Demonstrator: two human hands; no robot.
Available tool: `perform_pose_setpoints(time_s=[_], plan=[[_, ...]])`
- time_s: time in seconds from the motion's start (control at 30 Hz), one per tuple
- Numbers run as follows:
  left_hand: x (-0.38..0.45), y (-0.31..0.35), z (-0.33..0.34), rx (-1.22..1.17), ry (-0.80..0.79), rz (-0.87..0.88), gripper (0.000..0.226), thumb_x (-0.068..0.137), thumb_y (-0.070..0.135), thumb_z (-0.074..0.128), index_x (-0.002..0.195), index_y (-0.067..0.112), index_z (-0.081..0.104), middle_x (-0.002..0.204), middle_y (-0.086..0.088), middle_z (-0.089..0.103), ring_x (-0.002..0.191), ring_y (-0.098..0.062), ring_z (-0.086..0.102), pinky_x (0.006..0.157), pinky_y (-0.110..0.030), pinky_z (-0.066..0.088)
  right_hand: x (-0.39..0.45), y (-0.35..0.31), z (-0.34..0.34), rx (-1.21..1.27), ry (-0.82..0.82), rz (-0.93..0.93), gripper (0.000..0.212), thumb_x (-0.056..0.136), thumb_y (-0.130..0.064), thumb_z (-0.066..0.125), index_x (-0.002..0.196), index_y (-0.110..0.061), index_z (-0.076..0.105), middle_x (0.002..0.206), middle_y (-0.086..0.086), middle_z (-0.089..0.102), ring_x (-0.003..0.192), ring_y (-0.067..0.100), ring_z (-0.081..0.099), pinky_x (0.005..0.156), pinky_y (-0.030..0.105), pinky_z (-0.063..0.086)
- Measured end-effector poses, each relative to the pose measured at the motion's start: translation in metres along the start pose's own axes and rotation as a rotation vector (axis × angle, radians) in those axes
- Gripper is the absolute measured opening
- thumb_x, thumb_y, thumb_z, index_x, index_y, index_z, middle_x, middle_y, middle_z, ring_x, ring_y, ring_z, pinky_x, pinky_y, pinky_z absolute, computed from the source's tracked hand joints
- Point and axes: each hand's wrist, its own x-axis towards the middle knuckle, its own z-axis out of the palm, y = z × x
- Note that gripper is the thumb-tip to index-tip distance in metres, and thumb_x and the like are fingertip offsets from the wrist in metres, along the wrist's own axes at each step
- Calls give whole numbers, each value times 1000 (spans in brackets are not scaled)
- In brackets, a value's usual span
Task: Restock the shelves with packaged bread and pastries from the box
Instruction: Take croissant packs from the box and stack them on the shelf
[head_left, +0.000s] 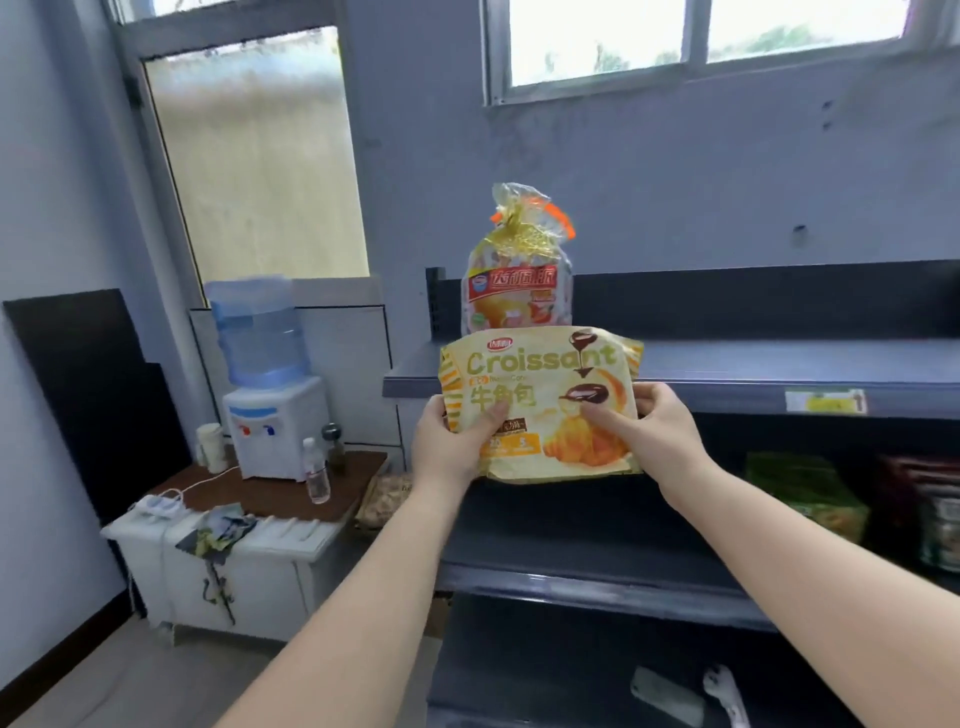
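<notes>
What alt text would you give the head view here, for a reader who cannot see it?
Both hands, left hand and right hand, grip a yellow croissant bag in front of the top shelf, where a tied bread bag stands upright behind it. A water dispenser sits on a low cabinet to the left, and other packages lie on a lower shelf.

The croissant bag (540, 402) covers the lower part of the tied bread bag (517, 280) standing behind it, and hides the fingers of both the left hand (452, 441) and the right hand (657, 434) apart from the thumbs. At the right edge of the frame, the packets on the middle shelf (597, 558) are cut off and too blurred to read. The yellow shelf label (825, 401) is illegible. Two pale objects at lower right cannot be identified.
</notes>
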Motion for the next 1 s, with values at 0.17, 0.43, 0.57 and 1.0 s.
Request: perform_pose_setpoints(time_s=[0.17,0.43,0.57,1.0], plan=[[-14,15,72,-35,-178,-1,23,79,20,75,93,29,58,101,6,69,94,-13,67,79,-32,56,-10,-10,-78,-48,140,-53,56,66,-32,83,109,-19,50,104,0,64,94,17,65,82,38,56],[-41,51,230,-44,-348,78,24,79,24,74,96,26,57,92,13,66,83,-3,65,68,-20,53,-5,-28,-237,-118,304,-108,58,69,-33,81,114,-17,48,108,-1,60,96,15,60,79,31,53],[-58,62,317,-71,-380,99,25,79,23,75,98,23,59,92,11,67,83,-4,66,66,-20,53,6,-30,-326,-142,348,-135,62,69,-35,81,117,-16,47,111,0,58,100,17,58,84,33,51],[-78,58,527,-38,-450,125,30,81,25,73,105,17,58,93,8,66,81,-4,65,63,-18,53,64,4,-528,-141,417,-95,61,64,-41,82,110,-21,46,116,2,60,107,24,60,93,47,51]])
